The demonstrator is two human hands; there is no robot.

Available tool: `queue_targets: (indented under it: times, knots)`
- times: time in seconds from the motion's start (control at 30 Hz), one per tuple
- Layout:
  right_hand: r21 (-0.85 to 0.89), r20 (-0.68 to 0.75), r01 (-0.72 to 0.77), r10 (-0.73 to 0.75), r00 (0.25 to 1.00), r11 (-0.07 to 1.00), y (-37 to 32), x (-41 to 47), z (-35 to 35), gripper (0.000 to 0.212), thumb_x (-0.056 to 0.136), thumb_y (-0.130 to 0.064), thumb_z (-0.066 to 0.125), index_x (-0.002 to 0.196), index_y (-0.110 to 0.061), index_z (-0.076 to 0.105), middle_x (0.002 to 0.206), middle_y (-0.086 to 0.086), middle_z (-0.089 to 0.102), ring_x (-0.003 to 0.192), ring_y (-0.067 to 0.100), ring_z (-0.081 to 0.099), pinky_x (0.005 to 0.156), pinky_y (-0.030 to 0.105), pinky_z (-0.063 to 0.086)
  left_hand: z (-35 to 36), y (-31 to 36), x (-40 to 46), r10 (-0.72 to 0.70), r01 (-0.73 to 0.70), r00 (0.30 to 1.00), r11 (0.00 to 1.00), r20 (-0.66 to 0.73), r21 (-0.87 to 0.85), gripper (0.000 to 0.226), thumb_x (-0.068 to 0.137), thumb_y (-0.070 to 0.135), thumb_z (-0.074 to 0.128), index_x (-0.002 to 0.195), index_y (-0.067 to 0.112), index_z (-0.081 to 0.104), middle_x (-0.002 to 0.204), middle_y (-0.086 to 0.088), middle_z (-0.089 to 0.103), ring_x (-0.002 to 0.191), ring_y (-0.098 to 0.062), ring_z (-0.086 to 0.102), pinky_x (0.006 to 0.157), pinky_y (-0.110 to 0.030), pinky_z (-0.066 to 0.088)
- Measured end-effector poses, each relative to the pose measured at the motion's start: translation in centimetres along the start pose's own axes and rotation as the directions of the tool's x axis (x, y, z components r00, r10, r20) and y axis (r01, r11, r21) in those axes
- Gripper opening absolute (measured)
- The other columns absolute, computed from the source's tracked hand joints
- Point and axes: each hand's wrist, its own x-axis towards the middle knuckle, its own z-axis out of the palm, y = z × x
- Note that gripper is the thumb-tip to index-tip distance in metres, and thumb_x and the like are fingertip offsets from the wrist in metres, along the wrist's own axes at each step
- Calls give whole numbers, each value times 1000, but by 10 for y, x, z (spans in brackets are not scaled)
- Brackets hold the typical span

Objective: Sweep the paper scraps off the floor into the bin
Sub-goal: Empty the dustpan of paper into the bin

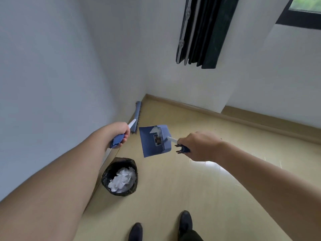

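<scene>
Closest to the camera, at 6 o'clock, two dark shoes (185,223) stand on the tan floor (191,188). A bright patch of light lies on the floor under the right arm.

A little farther, at about 7 o'clock from the middle of the view, sits the bin (119,176). It is round and has a black bag in it. It stands on the floor close beside the left wall (43,75). The paper scraps (123,179) lie crumpled inside the bin, white and piled up.

Past the bin, both arms reach out. The left hand (119,132) is at about 9 o'clock. Its grip is curled tight around the blue end of the broom handle (118,139). The white handle runs away from the hand to the blue broom (137,117) head, which is down by the foot of the left wall.

The right hand (198,146) is at about 3 o'clock. Its grip is wrapped around the handle of the blue dustpan (151,141). The dustpan is in the air, just beyond the bin and a bit to its right. One small white bit of paper (155,130) shows at the far edge of the pan. I cannot tell if it lies in the pan or behind it.

Farthest away, at 12 o'clock, the two white walls meet in a corner. At 1 o'clock a dark curtain (203,32) hangs beside a window (305,7).
</scene>
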Motion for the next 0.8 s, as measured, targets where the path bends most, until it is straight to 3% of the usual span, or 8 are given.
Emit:
queue_targets:
  times: [0.13,0.3,0.37,0.47,0.8]
  knots:
    - [-116,65,125,-118,991,985,-64,-4,2,20,98,-30,44,113,-21,54,75,-1,53,65,28,46,51,27,31,-42,-42,3,4,-7,999,997,42,78,24,84,7,41,61,10,46,45,2,45,29,-10,41,38,-14,38]
    - [-184,111,187,-169,979,965,-126,-6,15,21,98,-27,44,113,-19,54,77,-1,55,65,29,50,58,29,37,-84,-93,-2,-3,-4,999,990,50,138,21,81,6,44,61,9,50,47,0,48,33,-11,43,36,-16,39]
    - [-231,136,219,-191,972,948,-136,-9,13,20,98,-27,43,113,-18,54,82,1,61,69,30,57,56,28,35,-92,-106,-5,-11,4,999,990,49,138,19,80,6,45,63,8,51,46,0,48,33,-10,43,36,-16,39]
    - [-292,173,278,-235,956,915,-153,-16,10,16,98,-26,43,109,-19,52,87,3,65,65,29,53,49,25,30,-100,-125,-15,-8,3,999,991,40,132,21,81,6,43,62,8,51,46,1,48,33,-10,41,36,-15,39]
    - [-369,276,421,-336,901,828,-179,-47,29,17,94,-12,45,110,-11,48,80,7,54,60,31,59,57,34,50,-124,-141,-43,27,-22,999,974,-23,225,17,82,7,44,67,7,52,44,1,48,31,-10,43,37,-17,38]
